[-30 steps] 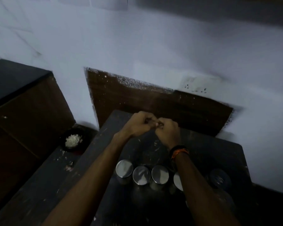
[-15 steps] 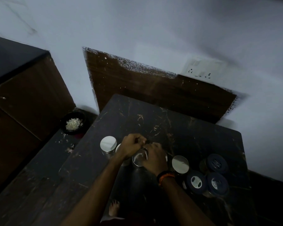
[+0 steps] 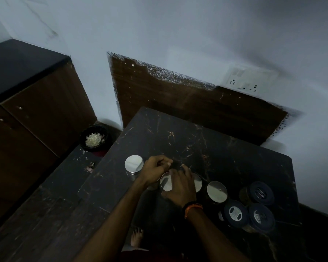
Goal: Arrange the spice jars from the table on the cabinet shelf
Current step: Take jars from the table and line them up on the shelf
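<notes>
Main risk, my read: the silver-lidded jars are standing in a tight row, so lifting one with both hands crowded over it could be knocking a neighbour over or off the near edge; dim light isn't helping aim either. Left hand (image 3: 155,170) is hovering over the row with fingers curled, seemingly pinching something small and dark at the fingertips; can't tell what it is. Right hand (image 3: 179,188) is lying over the middle jar (image 3: 166,181), fingers curving down around its lid, looking like a grip forming, though whether it's actually closing on the jar I can't tell. That jar is sitting on the dark surface (image 3: 225,148), directly under the right hand and just beside the left. Leftmost jar (image 3: 134,164) is standing just left of the left hand, untouched. Another silver-lidded jar (image 3: 216,191) is sitting to the right of the right hand, and three dark-lidded jars (image 3: 249,209) are clustering beyond it near the right edge. Cabinet (image 3: 36,103) is standing well apart to the left; no shelf showing. No jar is looking lifted yet.
</notes>
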The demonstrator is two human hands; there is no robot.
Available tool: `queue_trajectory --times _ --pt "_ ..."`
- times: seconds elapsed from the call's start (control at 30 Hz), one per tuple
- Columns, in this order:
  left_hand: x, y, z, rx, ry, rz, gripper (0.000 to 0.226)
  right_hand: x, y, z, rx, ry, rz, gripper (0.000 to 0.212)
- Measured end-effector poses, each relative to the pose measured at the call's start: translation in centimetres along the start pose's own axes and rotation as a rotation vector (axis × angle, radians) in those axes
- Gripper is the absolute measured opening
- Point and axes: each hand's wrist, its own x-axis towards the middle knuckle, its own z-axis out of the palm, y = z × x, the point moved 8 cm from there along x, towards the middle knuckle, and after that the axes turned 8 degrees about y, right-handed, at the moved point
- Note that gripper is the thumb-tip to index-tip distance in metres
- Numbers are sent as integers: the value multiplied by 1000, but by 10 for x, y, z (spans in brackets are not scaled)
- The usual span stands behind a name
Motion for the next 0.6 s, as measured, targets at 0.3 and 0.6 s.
queue_trajectory --times 0.3,0.6 --pt "3 -2 -10 -269 64 -73 19 -3 14 -79 444 64 38 90" --pt "-10 17 13 -615 -73 -274 36 -5 33 -137 1058 136 -18 83"
